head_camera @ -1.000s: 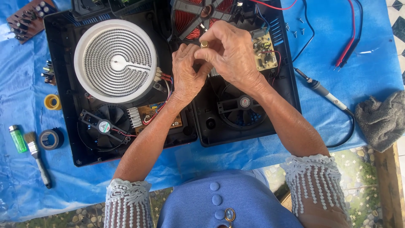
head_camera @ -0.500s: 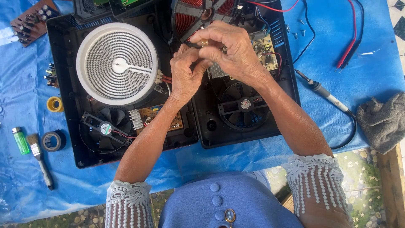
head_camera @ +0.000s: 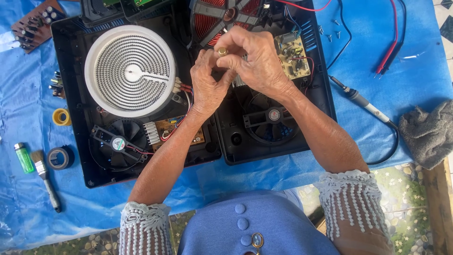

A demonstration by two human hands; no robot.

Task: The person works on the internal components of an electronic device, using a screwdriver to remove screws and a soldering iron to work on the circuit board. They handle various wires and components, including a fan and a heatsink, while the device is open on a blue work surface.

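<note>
Over the last second both hands have drifted slightly up and toward the red copper coil [head_camera: 225,16], and the small brass-coloured part [head_camera: 222,51] now shows clearly at the fingertips where it was half hidden before. That suggests the part has been lifted free or turned into view, with the fingers working on it just below the coil.

The right hand [head_camera: 255,61] has its grip closed on the brass-coloured part, thumb and forefinger pinching it. The left hand [head_camera: 207,82] curls up from below, its fingertips pressed against the same part and against the right fingers; whether it truly clamps the part or only steadies it, I cannot tell.

The open black casing [head_camera: 278,156] acts as the container here. Left of the coil it holds the round white heating plate [head_camera: 130,71]; below that plate sit a small fan [head_camera: 118,141] and a finned heat sink with a board. Right of the coil lies a green-yellow circuit board [head_camera: 291,55], and below the hands a second fan [head_camera: 271,115].

Outside the casing, on the blue sheet [head_camera: 415,52], lie a soldering iron [head_camera: 361,100], a grey rag [head_camera: 429,132], red and black probe leads [head_camera: 389,42], tape rolls, a brush [head_camera: 45,177] and a green lighter [head_camera: 23,158].
</note>
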